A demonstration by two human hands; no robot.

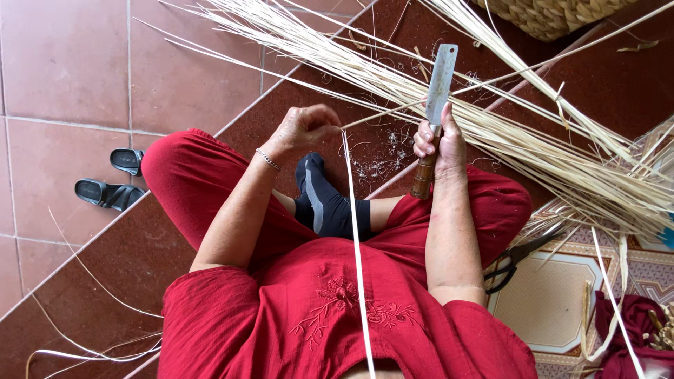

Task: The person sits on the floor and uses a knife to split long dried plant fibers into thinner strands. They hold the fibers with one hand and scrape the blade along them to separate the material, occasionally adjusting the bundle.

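Seated cross-legged on the red tiled floor. Left hand — fingers pinched on a pale cane strip running back over the lap. Right hand — fist closed around a cleaver, blade up. Bundle of split cane lies ahead; black sandals by the floor's left edge.

hands, knife, bamboo strip

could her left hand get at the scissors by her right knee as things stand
Probably not without letting go. The left hand is pinching a strip, and the scissors lie on the far side, past the right hand with the knife and her right leg.
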